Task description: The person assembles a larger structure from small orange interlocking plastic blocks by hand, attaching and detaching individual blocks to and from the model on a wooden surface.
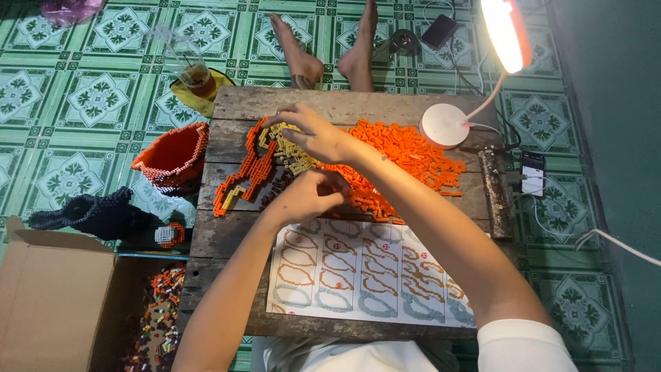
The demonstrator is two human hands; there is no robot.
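Wooden bench (pixel 227 238) up close has a printed pattern sheet (pixel 365 272) with curvy outlines lying flat on it. Just past the sheet, the left hand (pixel 310 195) is curled up tight, fingers pinched on something small, can't really tell what. Further out, the right hand (pixel 313 132) is spread pretty loose, fingertips down on the yellowish beads (pixel 292 153). Orange beaded strip (pixel 249 169) sits left of those, big orange bead pile (pixel 406 151) to the right. White lamp base (pixel 444 125) is at the far edge, somebody's bare feet (pixel 330 58) beyond that.
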